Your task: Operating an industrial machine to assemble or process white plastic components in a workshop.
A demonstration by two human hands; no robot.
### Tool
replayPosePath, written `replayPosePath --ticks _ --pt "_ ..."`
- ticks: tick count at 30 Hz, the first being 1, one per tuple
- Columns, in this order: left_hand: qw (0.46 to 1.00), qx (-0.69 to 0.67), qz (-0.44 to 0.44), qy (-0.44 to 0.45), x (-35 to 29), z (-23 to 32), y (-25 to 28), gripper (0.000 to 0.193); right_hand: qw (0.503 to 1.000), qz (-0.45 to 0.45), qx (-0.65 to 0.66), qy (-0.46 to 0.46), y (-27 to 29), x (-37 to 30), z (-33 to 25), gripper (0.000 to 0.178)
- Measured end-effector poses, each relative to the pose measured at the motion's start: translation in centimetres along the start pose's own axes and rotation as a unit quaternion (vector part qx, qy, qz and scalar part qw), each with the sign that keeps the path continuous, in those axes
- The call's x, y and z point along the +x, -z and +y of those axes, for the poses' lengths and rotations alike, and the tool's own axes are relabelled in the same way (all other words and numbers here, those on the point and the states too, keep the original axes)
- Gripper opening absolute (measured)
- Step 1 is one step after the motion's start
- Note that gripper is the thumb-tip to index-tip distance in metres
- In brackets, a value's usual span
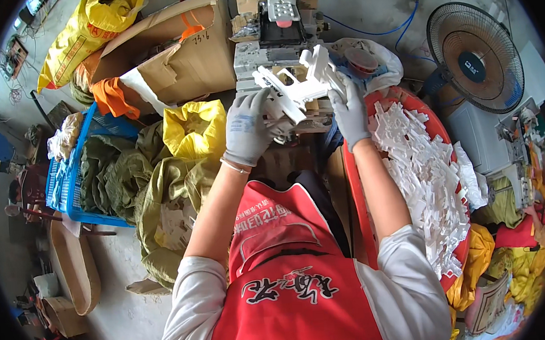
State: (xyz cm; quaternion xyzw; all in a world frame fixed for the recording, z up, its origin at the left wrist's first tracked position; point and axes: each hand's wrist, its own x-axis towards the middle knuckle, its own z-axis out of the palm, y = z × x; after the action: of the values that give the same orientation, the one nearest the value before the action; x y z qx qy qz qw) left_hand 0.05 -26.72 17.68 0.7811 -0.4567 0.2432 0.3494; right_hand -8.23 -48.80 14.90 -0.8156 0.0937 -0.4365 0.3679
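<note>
Both my hands wear grey gloves and hold one white plastic moulded part (298, 86) with several arms, raised in front of a small machine (279, 34). My left hand (250, 127) grips the part's lower left end. At the part's right end my right hand (347, 105) is closed around it. A red tub (354, 183) heaped with similar white plastic pieces (428, 178) sits just right of my right forearm.
Olive sacks (138, 186) and a yellow bag (195, 130) lie to my left, with a blue crate (71, 178) and an open cardboard box (176, 56) behind them. A black fan (474, 58) stands at the right. Yellow bags (526, 272) sit at the lower right.
</note>
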Motion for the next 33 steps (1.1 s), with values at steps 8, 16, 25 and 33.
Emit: replayPosePath --ticks 8,16,25,33 --pt "0.995 -0.039 0.08 0.045 -2.4 0.1 0.7 0.059 0.994 -0.032 0.101 -0.019 0.8 0.4 0.6 0.039" --pt "0.939 0.028 0.153 0.308 -16.4 -6.3 6.9 0.048 0.941 -0.246 -0.162 0.168 1.3 2.4 -2.1 0.041" --pt "0.893 0.063 0.091 0.436 -25.3 -7.9 8.6 0.045 0.888 -0.273 -0.246 0.276 2.6 3.1 -1.8 0.051" --pt "0.847 0.162 0.024 0.505 -30.7 -8.0 10.8 0.052 0.97 -0.15 -0.14 -0.13 14.3 -10.1 11.0 0.04"
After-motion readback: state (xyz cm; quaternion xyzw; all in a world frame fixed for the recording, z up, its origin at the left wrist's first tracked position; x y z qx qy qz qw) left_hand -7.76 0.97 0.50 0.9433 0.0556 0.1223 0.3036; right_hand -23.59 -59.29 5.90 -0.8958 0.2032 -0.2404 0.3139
